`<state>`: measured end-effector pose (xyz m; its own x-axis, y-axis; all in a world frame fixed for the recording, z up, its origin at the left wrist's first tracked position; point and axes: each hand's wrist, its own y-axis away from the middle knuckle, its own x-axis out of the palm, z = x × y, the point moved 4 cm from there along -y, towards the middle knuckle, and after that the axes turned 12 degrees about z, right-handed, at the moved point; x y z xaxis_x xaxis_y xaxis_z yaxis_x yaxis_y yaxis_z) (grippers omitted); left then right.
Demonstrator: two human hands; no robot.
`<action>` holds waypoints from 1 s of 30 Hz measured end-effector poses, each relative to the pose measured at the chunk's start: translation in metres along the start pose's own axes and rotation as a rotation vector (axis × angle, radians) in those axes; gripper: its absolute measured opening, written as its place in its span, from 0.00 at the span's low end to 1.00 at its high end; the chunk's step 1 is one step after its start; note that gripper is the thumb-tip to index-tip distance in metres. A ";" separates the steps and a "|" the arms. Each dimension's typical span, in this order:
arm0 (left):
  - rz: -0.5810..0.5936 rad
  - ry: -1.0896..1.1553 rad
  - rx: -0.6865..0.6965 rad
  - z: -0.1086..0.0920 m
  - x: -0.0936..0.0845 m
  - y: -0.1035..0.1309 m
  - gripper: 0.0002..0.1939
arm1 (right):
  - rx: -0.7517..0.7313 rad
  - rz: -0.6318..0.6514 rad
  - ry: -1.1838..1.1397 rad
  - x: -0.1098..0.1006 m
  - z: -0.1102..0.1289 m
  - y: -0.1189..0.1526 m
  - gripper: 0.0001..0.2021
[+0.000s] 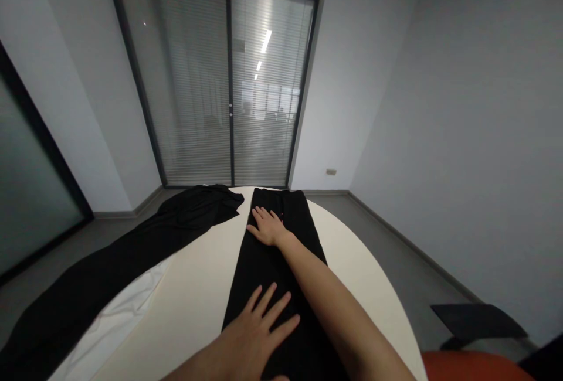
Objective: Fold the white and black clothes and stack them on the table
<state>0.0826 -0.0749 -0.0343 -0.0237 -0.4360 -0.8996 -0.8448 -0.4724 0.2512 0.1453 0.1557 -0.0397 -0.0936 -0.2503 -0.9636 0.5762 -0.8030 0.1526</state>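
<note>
Black trousers lie lengthwise on the pale table, the waist end toward the table's far edge. My right hand rests flat on their upper part, fingers spread and pointing left. Nearer to me, my left hand is over the lower part of the same trousers, palm down with the fingers spread. Neither hand grips anything. My right forearm crosses the right side of the trousers and hides some of the cloth.
A heap of black cloth runs along the table's left side, with white cloth beside it. A chair with an orange seat and a dark armrest stands at the lower right. Beyond the table are glass doors with blinds.
</note>
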 end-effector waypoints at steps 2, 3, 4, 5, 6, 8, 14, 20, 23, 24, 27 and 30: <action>0.009 -0.017 0.004 0.004 0.003 -0.004 0.43 | 0.025 0.070 -0.010 0.006 0.000 -0.014 0.37; 0.009 -0.029 0.009 0.007 0.004 -0.006 0.42 | 0.032 0.092 -0.013 0.009 0.000 -0.019 0.38; 0.000 -0.043 0.012 0.009 0.006 -0.008 0.40 | 0.033 0.099 -0.016 0.010 -0.001 -0.022 0.39; -0.014 -0.060 0.014 0.011 0.008 -0.009 0.39 | 0.034 0.098 -0.020 0.011 -0.002 -0.024 0.40; -0.029 -0.076 0.016 0.012 0.009 -0.009 0.38 | 0.037 0.097 -0.028 0.012 -0.003 -0.026 0.40; -0.050 -0.100 0.014 0.014 0.011 -0.010 0.36 | 0.049 0.110 -0.050 0.012 -0.007 -0.027 0.40; -0.004 -0.056 0.009 0.012 0.008 -0.008 0.39 | 0.002 0.048 -0.104 -0.001 -0.014 -0.015 0.37; -0.022 0.016 0.005 0.000 -0.001 0.002 0.44 | 0.056 0.049 -0.099 -0.009 -0.043 0.032 0.31; -0.022 0.032 -0.023 -0.006 -0.004 0.007 0.46 | 0.058 0.063 -0.130 -0.010 -0.062 0.066 0.30; -0.018 0.038 -0.030 -0.007 -0.004 0.007 0.46 | 0.056 0.029 -0.135 -0.012 -0.067 0.080 0.29; -0.016 0.044 -0.045 -0.008 0.000 0.007 0.46 | 0.009 -0.006 -0.198 -0.010 -0.075 0.121 0.25; -0.034 0.035 -0.044 -0.005 0.004 0.005 0.47 | -0.038 0.011 -0.225 0.004 -0.076 0.154 0.26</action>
<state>0.0816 -0.0831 -0.0351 0.0243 -0.4450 -0.8952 -0.8208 -0.5201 0.2363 0.2951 0.0720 -0.0366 -0.2632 -0.3771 -0.8880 0.6078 -0.7796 0.1509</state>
